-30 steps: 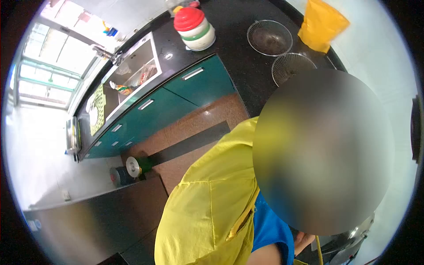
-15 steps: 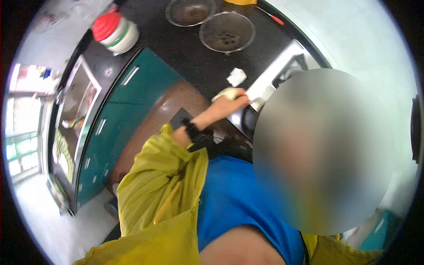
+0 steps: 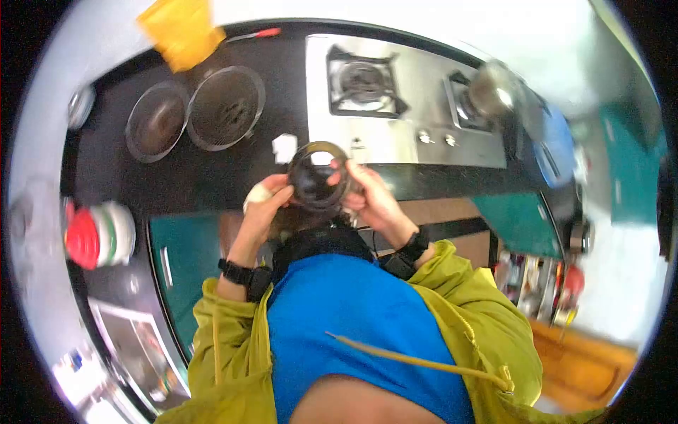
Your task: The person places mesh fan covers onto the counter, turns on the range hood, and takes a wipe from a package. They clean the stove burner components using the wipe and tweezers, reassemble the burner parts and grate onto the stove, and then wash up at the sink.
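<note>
Both hands hold a round, dark, shiny object (image 3: pixel 311 185) with a raised rim, above the counter's front edge. Whether it is a bowl or a lid I cannot tell. My left hand (image 3: pixel 267 201) is closed on its left side, with something pale, perhaps a cloth, showing against the palm. My right hand (image 3: pixel 374 201) grips the right side, fingers at the rim. Just beyond the object, a white crumpled piece (image 3: pixel 284 148) lies on the black counter (image 3: pixel 141 187).
Two round mesh-like covers (image 3: pixel 224 109) lie at the back left, near a yellow bag (image 3: pixel 182 32) and a red-handled tool (image 3: pixel 267 33). A steel gas stove (image 3: pixel 417 141) with a pot (image 3: pixel 493 88) is at right. A red-lidded container (image 3: pixel 85 237) stands left.
My view has swung right, bringing the whole stove into sight. My left hand, earlier beside the stove with a pale thing, now holds the dark object together with my right hand.
</note>
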`<state>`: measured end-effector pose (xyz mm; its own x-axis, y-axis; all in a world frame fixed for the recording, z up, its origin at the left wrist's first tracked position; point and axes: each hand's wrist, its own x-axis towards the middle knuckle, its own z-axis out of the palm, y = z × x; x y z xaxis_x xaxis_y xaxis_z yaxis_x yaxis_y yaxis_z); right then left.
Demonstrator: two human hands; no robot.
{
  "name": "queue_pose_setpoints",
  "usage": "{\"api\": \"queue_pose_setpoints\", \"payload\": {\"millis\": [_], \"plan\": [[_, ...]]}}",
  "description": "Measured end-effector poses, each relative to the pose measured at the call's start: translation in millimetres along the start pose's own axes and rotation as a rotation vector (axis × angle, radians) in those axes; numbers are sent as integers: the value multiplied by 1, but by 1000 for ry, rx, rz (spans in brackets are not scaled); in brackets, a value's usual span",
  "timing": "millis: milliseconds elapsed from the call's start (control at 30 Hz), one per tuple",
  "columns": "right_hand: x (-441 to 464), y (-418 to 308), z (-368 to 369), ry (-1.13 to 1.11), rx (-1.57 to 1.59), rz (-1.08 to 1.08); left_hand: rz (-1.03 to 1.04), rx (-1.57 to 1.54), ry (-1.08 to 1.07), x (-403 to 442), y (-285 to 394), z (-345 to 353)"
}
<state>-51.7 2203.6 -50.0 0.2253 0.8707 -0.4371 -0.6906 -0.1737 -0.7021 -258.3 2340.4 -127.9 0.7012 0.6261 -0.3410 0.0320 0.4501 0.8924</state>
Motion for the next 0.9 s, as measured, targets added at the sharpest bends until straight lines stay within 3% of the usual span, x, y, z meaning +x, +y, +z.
{"api": "queue_pose_setpoints", "payload": {"millis": [100, 233, 400, 567, 900], "plan": [[-23, 4, -11, 44, 127, -74, -9, 45, -152, 16, 7, 19], [-56, -14, -26, 137, -14, -180, -11, 121, -396, 42, 11, 59], [-89, -40, -46, 279, -142, -242, -30, 172, -534, 69, 2, 112], [-96, -48, -77, 378, 6, -230, 35, 19, -480, 74, -15, 134], [-84, -42, -87, 323, 223, -176, -7, 80, -419, 77, -18, 128]]}}
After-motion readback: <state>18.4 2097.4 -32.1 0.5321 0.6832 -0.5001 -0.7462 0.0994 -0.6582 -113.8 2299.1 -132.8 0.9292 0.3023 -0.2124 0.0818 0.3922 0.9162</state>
